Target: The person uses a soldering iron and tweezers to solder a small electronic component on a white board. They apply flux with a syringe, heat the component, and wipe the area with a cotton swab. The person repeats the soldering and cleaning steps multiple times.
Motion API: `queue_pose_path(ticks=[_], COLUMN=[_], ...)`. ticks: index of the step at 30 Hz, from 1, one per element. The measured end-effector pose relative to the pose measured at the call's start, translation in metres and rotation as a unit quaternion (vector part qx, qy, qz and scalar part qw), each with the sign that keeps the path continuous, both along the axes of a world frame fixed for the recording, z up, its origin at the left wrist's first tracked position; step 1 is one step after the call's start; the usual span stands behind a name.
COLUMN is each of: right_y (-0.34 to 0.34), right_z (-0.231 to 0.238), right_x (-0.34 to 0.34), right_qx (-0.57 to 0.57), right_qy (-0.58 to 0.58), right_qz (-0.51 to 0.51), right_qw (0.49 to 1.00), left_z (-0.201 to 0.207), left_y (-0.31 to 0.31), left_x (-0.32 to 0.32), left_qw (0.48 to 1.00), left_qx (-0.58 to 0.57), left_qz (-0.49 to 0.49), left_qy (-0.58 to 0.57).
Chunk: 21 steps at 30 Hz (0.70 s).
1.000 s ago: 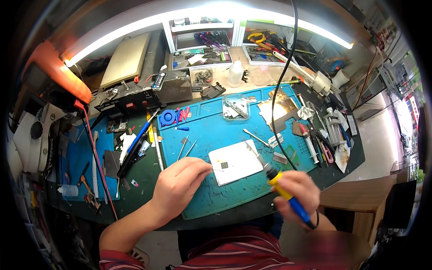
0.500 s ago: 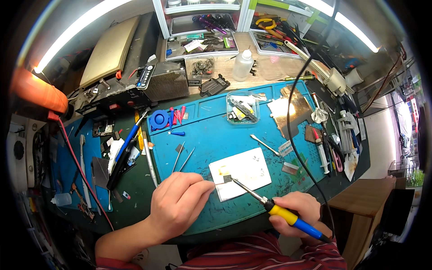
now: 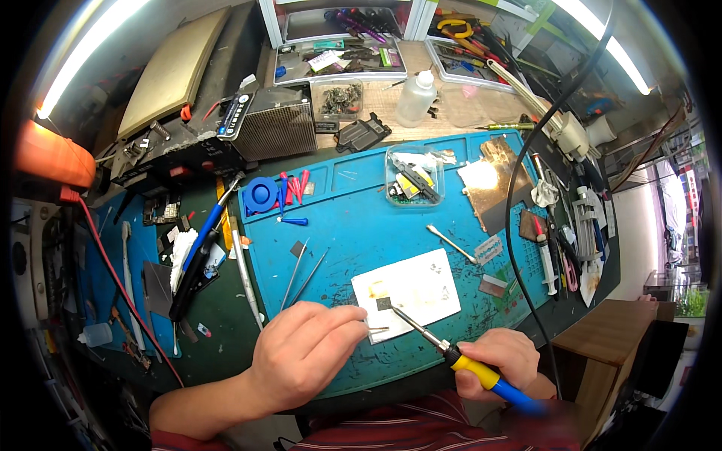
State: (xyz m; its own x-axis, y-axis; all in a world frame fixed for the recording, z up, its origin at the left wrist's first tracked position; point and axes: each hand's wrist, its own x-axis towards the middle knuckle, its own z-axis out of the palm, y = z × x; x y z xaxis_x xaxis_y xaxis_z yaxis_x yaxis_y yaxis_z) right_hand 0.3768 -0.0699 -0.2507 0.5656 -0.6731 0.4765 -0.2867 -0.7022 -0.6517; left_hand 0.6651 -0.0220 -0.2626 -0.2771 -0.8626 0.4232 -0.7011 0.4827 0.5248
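Observation:
My right hand [image 3: 500,362] grips a soldering iron [image 3: 477,370] with a yellow and blue handle. Its tip meets or nearly meets the edge of a small dark square chip [image 3: 384,304] on a folded white paper pad [image 3: 429,289], which has brownish stains. Closed at the pad's left edge, my left hand [image 3: 304,349] pinches a thin metallic strip [image 3: 380,328] whose end reaches over the paper; its exact kind is unclear. Beyond the left knuckles, a pair of tweezers [image 3: 307,279] lies with its arms spread, its lower end hidden by that hand.
A cotton swab [image 3: 451,244], a razor blade [image 3: 488,249] and a clear box of parts [image 3: 411,180] lie on the blue mat [image 3: 353,233]. The iron's black cable [image 3: 519,282] hangs down the right side. Pens and tools [image 3: 203,259] line the left.
My left fingers have shifted slightly, and more of the thin strip shows over the paper. The iron's tip stays by the chip. The whole view has shifted a little.

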Motion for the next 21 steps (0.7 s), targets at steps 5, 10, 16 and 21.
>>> queue_pose_path(ticks=[5,10,16,21], right_y=[-0.0008,-0.0006,-0.0007,-0.0008], right_z=[0.0021,0.0023,0.0015,0.003], right_x=[0.0009,0.0007,0.001,0.0007], right_qx=[0.003,0.006,0.018,0.017], right_qy=[0.011,0.017,0.014,0.026], right_qz=[0.003,0.0,0.011,0.005], right_qw=[1.0,1.0,1.0,1.0], left_z=[-0.0002,-0.0005,0.0042,0.0013], left_y=[-0.0002,-0.0001,-0.001,-0.0004], left_x=[0.0,0.0001,-0.0015,0.0008], left_qw=[1.0,1.0,0.999,0.998], left_qx=[-0.001,-0.006,-0.014,-0.02], left_qz=[0.0,-0.004,-0.022,-0.037], left_qy=[-0.006,-0.015,-0.025,-0.043])
